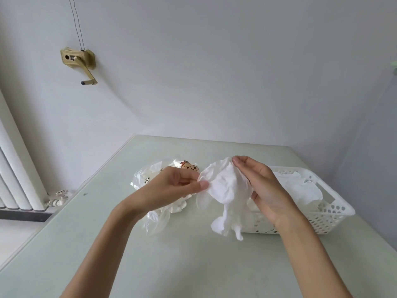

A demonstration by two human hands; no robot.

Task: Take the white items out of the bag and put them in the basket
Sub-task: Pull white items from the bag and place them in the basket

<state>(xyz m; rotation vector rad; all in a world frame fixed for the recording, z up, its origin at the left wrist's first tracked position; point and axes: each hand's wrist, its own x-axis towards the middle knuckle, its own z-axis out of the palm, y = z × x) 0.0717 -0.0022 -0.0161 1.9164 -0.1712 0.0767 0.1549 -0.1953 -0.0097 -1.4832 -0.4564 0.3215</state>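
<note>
Above a pale green table (171, 265) by a grey wall (214, 72), both hands pinch a white cloth (225, 190).

I am in a home, it seems a plain room. A white radiator (15, 168) with its valve (57, 198) stands at the left wall, beside the table's (193, 265) left edge. On the far wall a brass crank (79, 63) with thin cables is fixed, of the kind used for a clothes rack. The walls are bare and pale.
</note>
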